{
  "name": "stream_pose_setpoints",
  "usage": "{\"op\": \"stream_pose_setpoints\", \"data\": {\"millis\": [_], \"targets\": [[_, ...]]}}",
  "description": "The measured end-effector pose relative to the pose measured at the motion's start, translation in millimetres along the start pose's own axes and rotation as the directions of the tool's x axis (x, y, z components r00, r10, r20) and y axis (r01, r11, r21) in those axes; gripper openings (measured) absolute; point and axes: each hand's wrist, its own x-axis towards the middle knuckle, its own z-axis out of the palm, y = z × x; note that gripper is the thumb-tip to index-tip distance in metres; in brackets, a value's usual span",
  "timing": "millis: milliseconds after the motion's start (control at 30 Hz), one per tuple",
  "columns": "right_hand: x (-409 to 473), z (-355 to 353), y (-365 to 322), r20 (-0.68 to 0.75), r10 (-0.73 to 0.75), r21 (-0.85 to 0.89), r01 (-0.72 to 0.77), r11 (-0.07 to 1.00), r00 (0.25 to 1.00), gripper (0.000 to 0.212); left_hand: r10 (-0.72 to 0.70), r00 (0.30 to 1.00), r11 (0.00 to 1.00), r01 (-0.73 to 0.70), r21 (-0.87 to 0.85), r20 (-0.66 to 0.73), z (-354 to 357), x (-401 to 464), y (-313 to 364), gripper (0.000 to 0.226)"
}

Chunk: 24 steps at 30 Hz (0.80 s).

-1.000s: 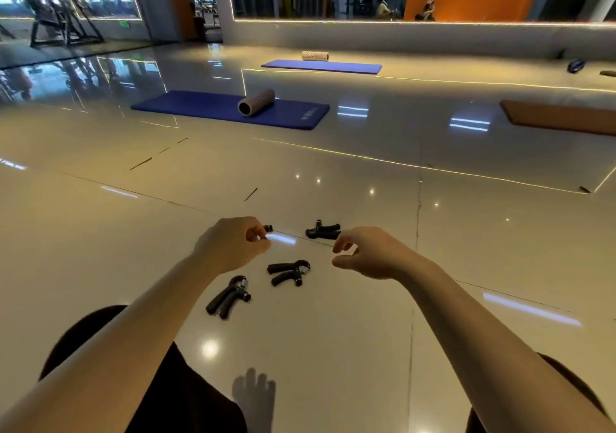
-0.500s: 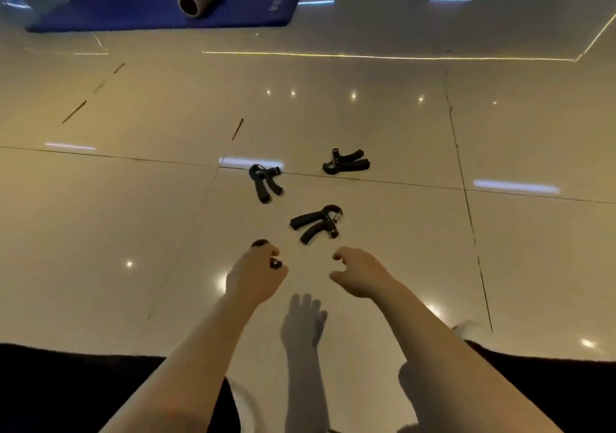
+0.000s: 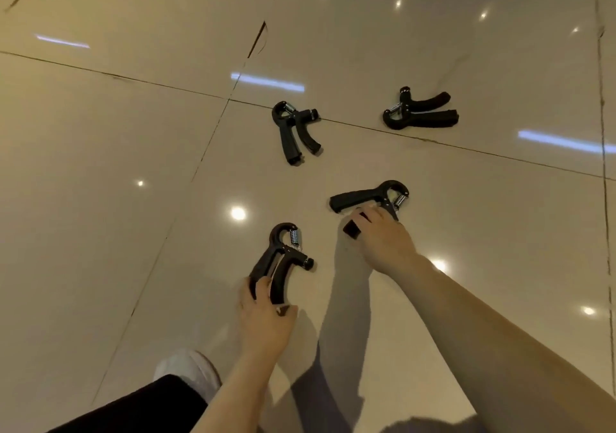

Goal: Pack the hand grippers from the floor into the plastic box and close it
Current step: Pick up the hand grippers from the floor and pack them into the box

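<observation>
Both hands have dropped onto grippers: left hand (image 3: 266, 316) grips the near gripper (image 3: 283, 259), right hand (image 3: 383, 242) curls round another gripper (image 3: 370, 195); a shallow hold on the glossy floor (image 3: 100, 165) could slip.

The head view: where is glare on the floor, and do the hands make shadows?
Head view: round and streak light reflections dot the glossy floor; soft shadows fall under the left hand and right hand; the grippers stay fairly sharp; tile lines bend slightly from the wide lens.
</observation>
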Motion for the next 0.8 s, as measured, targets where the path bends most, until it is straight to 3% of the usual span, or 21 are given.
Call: {"op": "stream_pose_setpoints", "data": {"millis": [133, 233, 433, 500, 567, 667, 800], "targets": [[-20.6, 22.0, 11.2, -0.153, -0.113, -0.107, 0.098, 0.989, 0.982, 0.045, -0.107, 0.986, 0.994, 0.107, -0.008, -0.128, 14.3, 6.0, 11.9, 0.058], [-48.1, 37.8, 11.8, -0.144, -0.193, -0.158, 0.170, 0.973, 0.971, 0.040, -0.151, 0.975, 0.989, 0.150, -0.021, -0.161, 17.8, 10.1, 15.6, 0.049], [-100.4, 59.8, -8.6, -0.163, -0.141, -0.129, 0.120, 0.984, 0.976, 0.039, -0.055, 0.985, 0.998, 0.050, -0.036, -0.166, 13.8, 3.9, 2.8, 0.060], [-112.3, 63.0, -20.9, -0.139, -0.082, -0.135, 0.063, 0.989, 0.987, 0.044, -0.079, 0.981, 0.995, 0.067, -0.075, -0.175, 17.1, -4.6, 1.5, 0.067], [-116.7, 63.5, -31.5, -0.097, -0.041, -0.128, 0.028, 0.991, 0.994, 0.065, -0.118, 0.974, 0.988, 0.095, -0.121, -0.196, 21.0, -12.8, 2.6, 0.071], [-106.5, 60.8, -36.1, -0.046, -0.129, -0.119, 0.123, 0.985, 0.991, 0.087, -0.114, 0.974, 0.989, 0.093, -0.117, -0.193, 22.6, -16.4, 3.3, 0.074], [-86.6, 51.7, -26.7, 0.066, -0.254, -0.167, 0.262, 0.951, 0.965, 0.077, -0.061, 0.987, 0.992, 0.044, -0.119, -0.146, 17.7, -18.5, -2.0, 0.077]]}}
